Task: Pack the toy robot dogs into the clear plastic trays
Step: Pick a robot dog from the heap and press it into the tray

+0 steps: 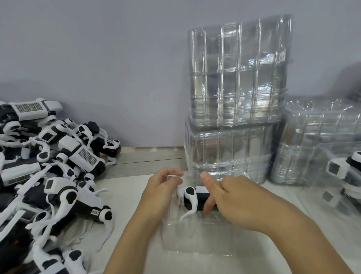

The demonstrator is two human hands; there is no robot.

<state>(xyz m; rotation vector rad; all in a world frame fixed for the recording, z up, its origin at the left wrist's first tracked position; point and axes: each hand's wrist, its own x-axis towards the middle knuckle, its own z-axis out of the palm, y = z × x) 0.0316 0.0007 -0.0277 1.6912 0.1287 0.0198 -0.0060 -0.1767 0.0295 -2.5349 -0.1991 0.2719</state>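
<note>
Head view: hands curled, left (161, 191), right (229, 196), hide toy dog (193, 198) in blurred tray (200, 237); grip unclear.

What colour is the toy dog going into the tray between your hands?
Black body with white legs and black hip discs; the toy dog shows best in the head view.

bench (147, 159): pale wood planks at the back, seam runs left-right. white sheet (124, 193) covers the near part, far edge just short of that seam. crumpled white cloth (82, 234) lying on the sheet, left side. plain grey wall (110, 57) behind, meets the bench's far edge.
</note>
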